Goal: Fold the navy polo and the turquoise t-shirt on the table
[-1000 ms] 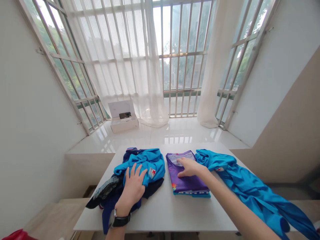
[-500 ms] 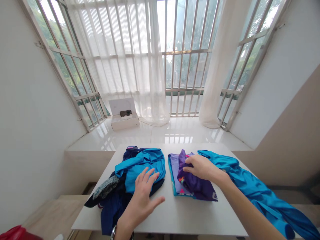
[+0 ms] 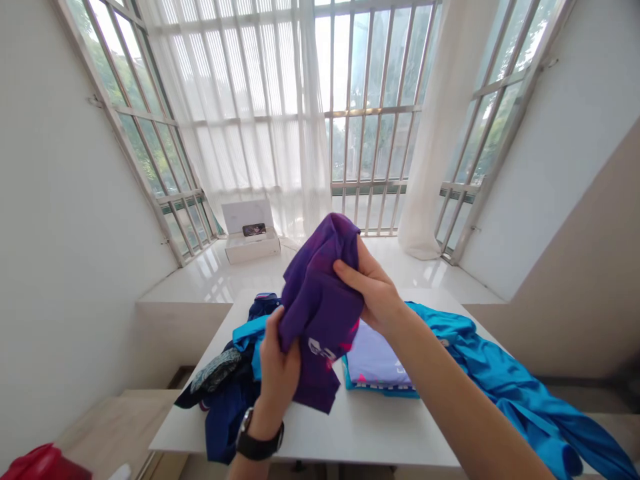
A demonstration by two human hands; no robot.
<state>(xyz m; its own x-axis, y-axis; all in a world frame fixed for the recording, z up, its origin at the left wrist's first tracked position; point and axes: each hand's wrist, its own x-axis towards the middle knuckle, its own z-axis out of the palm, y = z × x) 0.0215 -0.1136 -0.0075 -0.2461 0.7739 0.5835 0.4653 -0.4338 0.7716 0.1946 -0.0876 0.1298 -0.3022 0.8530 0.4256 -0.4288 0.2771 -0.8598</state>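
Note:
A dark purple garment (image 3: 320,300) with a white logo and pink marks hangs in the air above the white table (image 3: 360,433). My left hand (image 3: 280,367) is closed on its lower left side. My right hand (image 3: 373,287) pinches its upper right edge, thumb on the near face. Below and to the right lies a folded stack of lilac and blue clothes (image 3: 377,360), partly covered by my right arm. To the left sits a loose heap of dark blue clothes (image 3: 227,407) with a bright blue garment (image 3: 247,333) on it, partly hidden by the purple one.
A bright blue long garment (image 3: 500,373) spreads over the table's right side and past its edge. On the window ledge (image 3: 200,280) stands an open white box (image 3: 253,248) with a black phone-like device (image 3: 254,230). Something red (image 3: 45,463) shows at lower left.
The purple garment has come up off the stack and moved left, uncovering the lilac piece. My left hand, open over the heap before, now grips the garment too.

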